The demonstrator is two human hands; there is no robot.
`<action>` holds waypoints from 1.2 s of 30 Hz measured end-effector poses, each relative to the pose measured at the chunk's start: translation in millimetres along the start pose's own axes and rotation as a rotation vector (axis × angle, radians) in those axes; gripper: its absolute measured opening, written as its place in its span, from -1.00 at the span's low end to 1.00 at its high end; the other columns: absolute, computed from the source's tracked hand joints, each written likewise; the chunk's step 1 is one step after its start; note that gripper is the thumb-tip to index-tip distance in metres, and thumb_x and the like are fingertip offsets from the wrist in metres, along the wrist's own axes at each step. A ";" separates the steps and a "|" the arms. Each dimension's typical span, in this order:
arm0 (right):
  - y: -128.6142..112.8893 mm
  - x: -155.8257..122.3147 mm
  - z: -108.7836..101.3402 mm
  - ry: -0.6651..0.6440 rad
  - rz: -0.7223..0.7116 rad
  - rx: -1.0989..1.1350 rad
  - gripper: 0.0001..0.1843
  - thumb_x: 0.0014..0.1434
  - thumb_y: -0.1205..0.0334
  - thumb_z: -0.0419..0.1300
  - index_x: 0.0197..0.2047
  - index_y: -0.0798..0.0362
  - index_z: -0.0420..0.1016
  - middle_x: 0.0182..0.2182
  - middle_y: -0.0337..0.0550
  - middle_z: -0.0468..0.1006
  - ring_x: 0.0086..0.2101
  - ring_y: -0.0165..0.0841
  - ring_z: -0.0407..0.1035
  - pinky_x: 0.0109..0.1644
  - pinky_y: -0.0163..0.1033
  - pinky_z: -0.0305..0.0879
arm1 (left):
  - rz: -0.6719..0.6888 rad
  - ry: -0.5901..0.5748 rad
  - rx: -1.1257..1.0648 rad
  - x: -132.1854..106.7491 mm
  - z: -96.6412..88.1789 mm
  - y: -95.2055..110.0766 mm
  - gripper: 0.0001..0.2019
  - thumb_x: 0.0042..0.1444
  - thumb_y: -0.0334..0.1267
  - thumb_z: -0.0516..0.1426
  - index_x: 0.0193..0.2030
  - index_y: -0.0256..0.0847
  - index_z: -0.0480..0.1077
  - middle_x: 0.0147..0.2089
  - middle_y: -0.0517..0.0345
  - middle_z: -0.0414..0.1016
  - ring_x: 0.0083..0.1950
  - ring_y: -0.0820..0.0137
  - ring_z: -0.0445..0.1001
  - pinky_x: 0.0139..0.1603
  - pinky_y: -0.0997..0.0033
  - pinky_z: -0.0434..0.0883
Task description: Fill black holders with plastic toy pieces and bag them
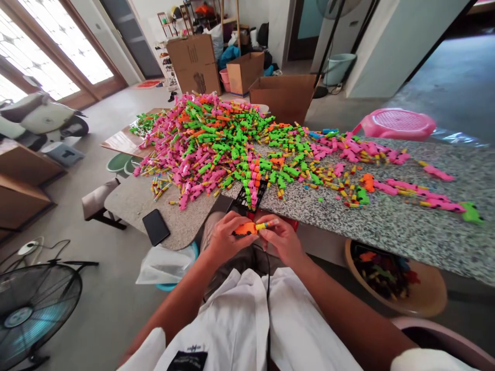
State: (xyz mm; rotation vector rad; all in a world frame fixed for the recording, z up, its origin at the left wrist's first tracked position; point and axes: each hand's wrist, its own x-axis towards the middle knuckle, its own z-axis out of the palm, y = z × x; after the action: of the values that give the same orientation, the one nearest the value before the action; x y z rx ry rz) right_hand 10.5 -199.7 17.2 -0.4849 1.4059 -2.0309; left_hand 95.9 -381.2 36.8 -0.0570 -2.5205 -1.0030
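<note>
Just beyond my lap, my left hand (228,234) grips an orange toy car (244,229) with dark wheels. My right hand (283,238) pinches a small yellow tube (263,225) with a pale end, and the tube meets the right end of the toy. Ahead of my hands, a black slotted rack (244,197) sits at the table edge, with several pink, orange and green toys lined up on it. Behind that rises a big heap of pink and green toys (216,139) with yellow tubes among them.
More toys lie along the granite tabletop (417,237) to the right. A black phone (155,226) rests at the left corner, above a plastic bag (166,264). A tan basin (421,296) stands below right, a pink stool (398,123) behind, a fan (19,317) at left.
</note>
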 end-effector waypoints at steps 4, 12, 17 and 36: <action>3.1 -1.0 -2.2 -0.047 0.067 0.097 -0.69 0.12 0.04 0.42 -0.12 -0.04 0.53 -0.49 -0.33 0.41 -0.55 -0.44 0.32 -0.52 -0.31 0.37 | 0.011 -0.015 0.016 -2.3 -0.1 -0.4 -0.65 0.20 0.01 0.33 0.02 -0.13 0.56 -0.12 0.08 0.56 -0.18 0.39 0.52 -0.09 0.37 0.47; 6.4 -4.0 -1.2 -0.034 0.169 0.243 -0.68 0.07 0.11 0.41 -0.12 -0.04 0.50 -0.50 -0.34 0.42 -0.58 -0.45 0.30 -0.56 -0.33 0.34 | -0.043 -0.063 -0.022 -1.7 -0.7 3.1 -0.65 0.21 0.01 0.32 0.03 -0.14 0.57 -0.12 0.06 0.55 -0.14 0.36 0.54 -0.05 0.34 0.48; 5.1 -3.4 -3.2 -0.070 0.123 0.178 -0.71 0.06 0.12 0.42 -0.16 -0.05 0.49 -0.52 -0.35 0.42 -0.58 -0.43 0.32 -0.51 -0.28 0.38 | -0.065 -0.093 -0.032 -1.6 -2.6 4.2 -0.66 0.21 0.01 0.32 0.01 -0.15 0.57 -0.14 0.07 0.54 -0.17 0.38 0.52 -0.09 0.36 0.47; -6.0 -4.5 -16.0 -0.116 -0.147 -0.584 -0.79 0.31 0.14 0.24 -0.02 -0.06 0.59 -0.12 -0.16 0.64 -0.19 -0.30 0.50 -0.09 -0.23 0.42 | -0.112 -0.124 -0.023 -6.8 -2.9 -5.1 -0.66 0.22 0.01 0.33 0.01 -0.14 0.56 -0.17 0.14 0.49 -0.19 0.41 0.49 -0.13 0.40 0.39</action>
State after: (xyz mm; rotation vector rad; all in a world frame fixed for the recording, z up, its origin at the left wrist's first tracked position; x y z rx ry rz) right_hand 2.4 -183.9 17.1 -0.9577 1.9323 -1.6391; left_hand 102.2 -386.1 32.7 0.0155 -2.6493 -1.1041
